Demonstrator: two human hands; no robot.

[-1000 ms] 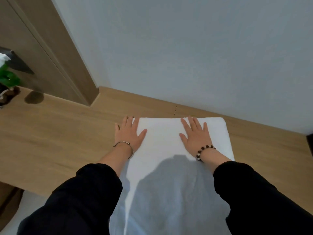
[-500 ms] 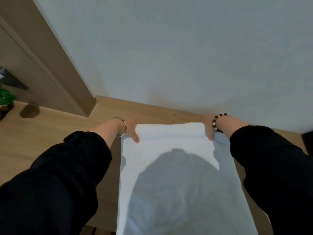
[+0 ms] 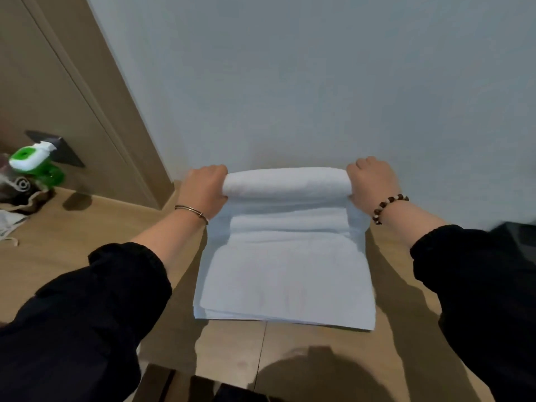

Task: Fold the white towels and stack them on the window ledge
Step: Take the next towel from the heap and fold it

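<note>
A white towel point(image 3: 285, 274) lies on the wooden ledge point(image 3: 95, 239) in front of the pale wall. Its far end is lifted off the wood into a thick fold, and its near part lies flat in several layers. My left hand point(image 3: 204, 188) grips the left end of that raised fold, fingers curled over it. My right hand point(image 3: 369, 184) grips the right end the same way. Both forearms come in from the bottom corners in black sleeves, a metal bangle on the left wrist and a bead bracelet on the right.
A green and white spray bottle point(image 3: 33, 163) stands at the far left of the ledge beside a dark drawstring bag point(image 3: 20, 190) and a bit of white cloth point(image 3: 8, 223). A brown wooden panel point(image 3: 72, 91) rises on the left. The ledge's near edge runs along the bottom.
One second ago both palms lay flat on the spread towel. They then took its far corners, and now they hold the far end raised as a thick fold, with the towel much shorter.
</note>
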